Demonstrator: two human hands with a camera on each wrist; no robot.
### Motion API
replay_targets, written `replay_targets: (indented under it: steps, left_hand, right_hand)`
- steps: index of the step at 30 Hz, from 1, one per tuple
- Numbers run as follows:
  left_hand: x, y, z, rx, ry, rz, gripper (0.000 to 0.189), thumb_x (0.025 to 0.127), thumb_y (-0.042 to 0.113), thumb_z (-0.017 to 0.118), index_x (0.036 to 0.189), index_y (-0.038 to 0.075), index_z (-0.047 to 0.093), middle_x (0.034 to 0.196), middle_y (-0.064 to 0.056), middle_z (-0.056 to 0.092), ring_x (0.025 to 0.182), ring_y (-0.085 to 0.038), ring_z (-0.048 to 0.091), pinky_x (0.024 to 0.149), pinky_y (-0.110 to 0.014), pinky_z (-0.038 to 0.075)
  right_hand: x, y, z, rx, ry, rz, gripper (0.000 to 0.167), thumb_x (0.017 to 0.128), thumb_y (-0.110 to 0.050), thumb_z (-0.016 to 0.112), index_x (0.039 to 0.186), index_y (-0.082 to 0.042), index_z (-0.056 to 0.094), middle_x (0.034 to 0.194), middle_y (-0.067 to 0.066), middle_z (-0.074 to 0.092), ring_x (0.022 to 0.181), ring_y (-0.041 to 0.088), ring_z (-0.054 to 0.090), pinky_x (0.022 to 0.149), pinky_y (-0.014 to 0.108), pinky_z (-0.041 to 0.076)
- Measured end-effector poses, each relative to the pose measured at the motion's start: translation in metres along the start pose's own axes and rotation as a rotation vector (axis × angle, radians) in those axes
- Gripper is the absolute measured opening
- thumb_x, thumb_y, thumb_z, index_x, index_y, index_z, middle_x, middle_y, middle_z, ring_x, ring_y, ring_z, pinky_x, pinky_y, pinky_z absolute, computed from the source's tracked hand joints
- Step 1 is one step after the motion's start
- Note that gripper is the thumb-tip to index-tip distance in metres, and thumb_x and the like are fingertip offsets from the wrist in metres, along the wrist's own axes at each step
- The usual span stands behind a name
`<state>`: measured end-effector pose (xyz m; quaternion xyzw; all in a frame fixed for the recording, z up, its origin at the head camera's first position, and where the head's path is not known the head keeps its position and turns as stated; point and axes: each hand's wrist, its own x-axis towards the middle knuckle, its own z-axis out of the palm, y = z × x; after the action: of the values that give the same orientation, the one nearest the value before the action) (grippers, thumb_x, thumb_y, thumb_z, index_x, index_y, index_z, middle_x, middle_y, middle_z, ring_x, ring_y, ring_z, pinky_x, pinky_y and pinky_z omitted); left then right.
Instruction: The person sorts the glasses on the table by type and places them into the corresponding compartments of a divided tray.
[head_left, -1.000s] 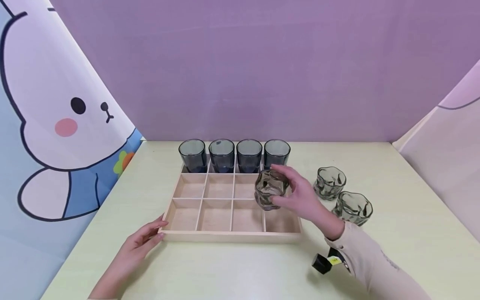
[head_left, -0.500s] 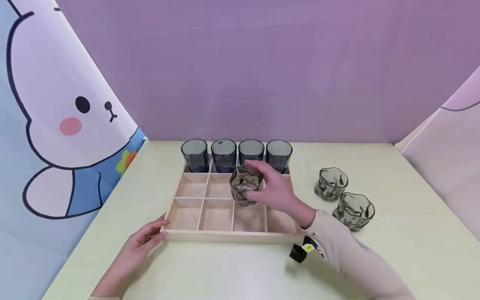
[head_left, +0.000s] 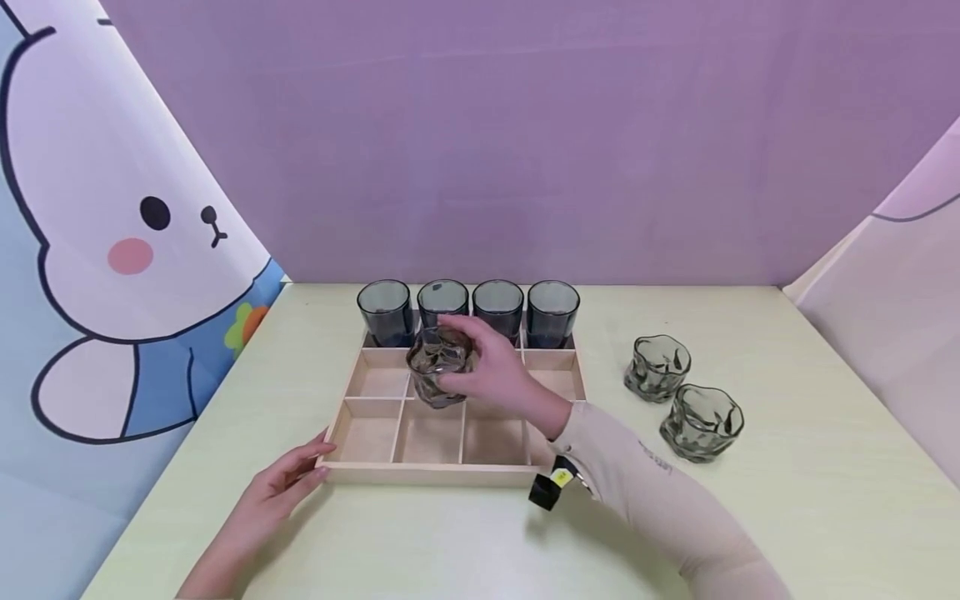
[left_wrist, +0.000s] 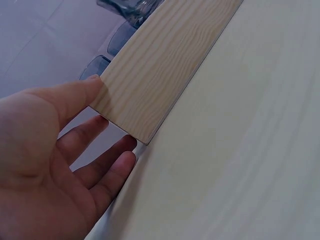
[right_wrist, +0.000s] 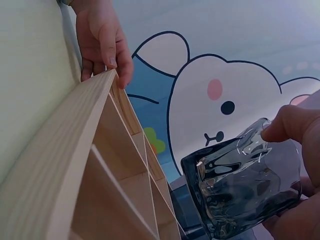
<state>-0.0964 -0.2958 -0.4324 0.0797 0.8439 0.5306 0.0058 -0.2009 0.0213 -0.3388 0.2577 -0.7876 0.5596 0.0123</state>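
My right hand [head_left: 498, 371] grips a smoky, wavy-sided whisky glass [head_left: 429, 368] by its side, thumb and fingers on opposite sides. The glass hangs above the second column of a divided wooden tray [head_left: 431, 475]; in the right wrist view the glass [right_wrist: 235, 175] is clear of the dividers. At the tray's near left corner, my left hand [head_left: 288, 479] holds the wood between thumb and fingers; the left wrist view shows the thumb [left_wrist: 82, 95] against that corner. Dark straight-sided tumblers [head_left: 552, 312] fill the tray's back row. The right hand hides part of the middle compartments.
Two more wavy glasses stand on the table right of the tray, one farther back [head_left: 657, 368] and one nearer [head_left: 702, 423]. A black device [head_left: 551, 487] is worn under the right wrist. A purple backdrop [head_left: 525, 142] rises behind the table.
My right hand has carried the wavy glass leftward across the tray, from the right-hand column to above the second column. The left hand stays at the tray's corner.
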Motion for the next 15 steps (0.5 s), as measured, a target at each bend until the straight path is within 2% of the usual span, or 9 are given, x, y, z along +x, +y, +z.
replay_targets:
  steps: [7, 15]
  left_hand:
    - [0.001, 0.002, 0.0, 0.002, -0.008, -0.011, 0.032, 0.101, 0.012, 0.06, 0.13, 0.001, 0.061, 0.15, -0.023, 0.04, 0.112, 0.009, 0.052, 0.086, -0.013, 0.047]
    - [0.001, 0.003, -0.003, 0.02, -0.027, -0.078, 0.035, 0.101, 0.015, 0.06, 0.133, 0.003, 0.06, 0.153, -0.017, 0.039, 0.112, 0.012, 0.048, 0.088, -0.014, 0.046]
  right_hand:
    - [0.017, -0.002, 0.015, 0.008, -0.002, 0.028, 0.073, 0.077, 0.003, 0.079, 0.144, -0.003, 0.05, 0.139, 0.01, 0.053, 0.116, 0.026, 0.055, 0.096, 0.034, 0.049]
    - [0.034, -0.003, 0.035, 0.017, -0.009, 0.062, 0.072, 0.079, -0.001, 0.08, 0.145, -0.005, 0.05, 0.138, 0.009, 0.052, 0.119, 0.025, 0.053, 0.094, 0.028, 0.049]
